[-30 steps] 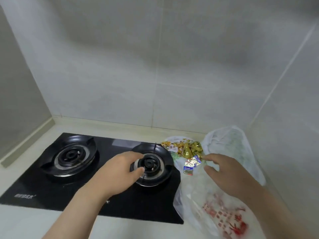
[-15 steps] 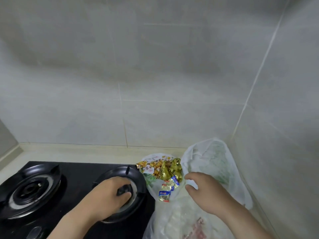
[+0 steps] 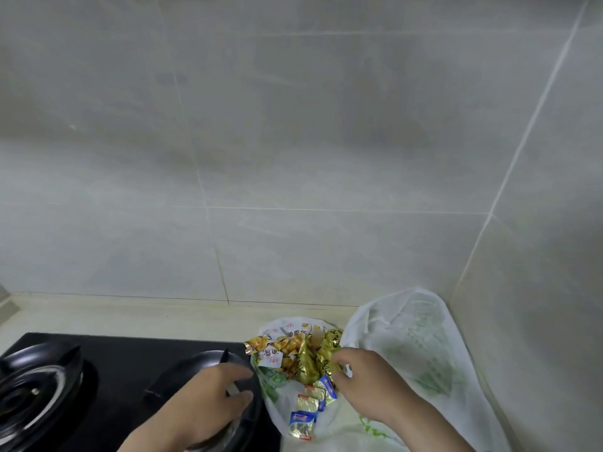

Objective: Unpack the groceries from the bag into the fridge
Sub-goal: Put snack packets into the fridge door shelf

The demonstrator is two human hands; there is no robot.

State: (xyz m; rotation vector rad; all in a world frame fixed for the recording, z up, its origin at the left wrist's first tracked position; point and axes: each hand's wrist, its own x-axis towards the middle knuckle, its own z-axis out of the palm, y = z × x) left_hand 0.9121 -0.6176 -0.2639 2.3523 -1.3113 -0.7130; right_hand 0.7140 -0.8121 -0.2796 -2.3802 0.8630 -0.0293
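Gripping gold-green snack packets [image 3: 306, 367] with right hand [image 3: 372, 386], fingers curled round them at mouth of white plastic bag [image 3: 424, 347]. Bag under and beyond right hand, just right of left fingertips. Hovering with left hand [image 3: 208, 402] over burner [image 3: 202, 357] of black stove [image 3: 130, 360], fingers loosely curled, thumb apart, nothing held. Between both hands, nearer right wrist: small foil sachets [image 3: 305, 415] spilling from bag.
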